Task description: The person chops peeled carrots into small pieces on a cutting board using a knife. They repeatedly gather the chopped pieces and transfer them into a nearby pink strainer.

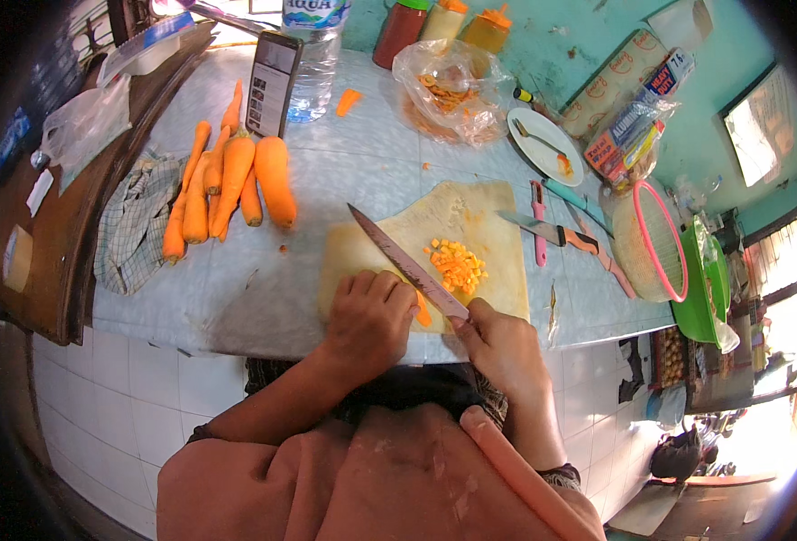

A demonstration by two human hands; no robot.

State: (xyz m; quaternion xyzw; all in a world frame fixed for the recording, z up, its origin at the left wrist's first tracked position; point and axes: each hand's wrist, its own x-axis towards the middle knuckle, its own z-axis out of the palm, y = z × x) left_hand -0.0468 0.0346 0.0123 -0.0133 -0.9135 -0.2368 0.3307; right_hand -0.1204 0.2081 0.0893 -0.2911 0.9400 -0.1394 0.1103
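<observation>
My right hand (pixel 503 345) grips the handle of a long kitchen knife (pixel 408 264), whose blade slants up and left over the cutting board (pixel 493 209). Just left of the blade, my left hand (pixel 374 314) rests with bent fingers on the board's near part. A slice of carrot (pixel 424 314) shows beside its fingertips, under the blade; whether the fingers pinch it is hard to see. Diced carrot (pixel 459 266) lies in a small heap right of the blade. Several whole carrots (pixel 236 179) are piled at the left on a checked cloth (pixel 138 223) and the table.
A phone (pixel 273 84) leans on a water bottle (pixel 314 61) behind the carrots. Beyond the board sits a plastic bag of peelings (pixel 449 91). Rightward are a white plate (pixel 540 152), a pink peeler (pixel 539 223), an orange-handled knife (pixel 547 233) and a pink-rimmed strainer (pixel 648 250). Sauce bottles (pixel 442 24) stand by the wall.
</observation>
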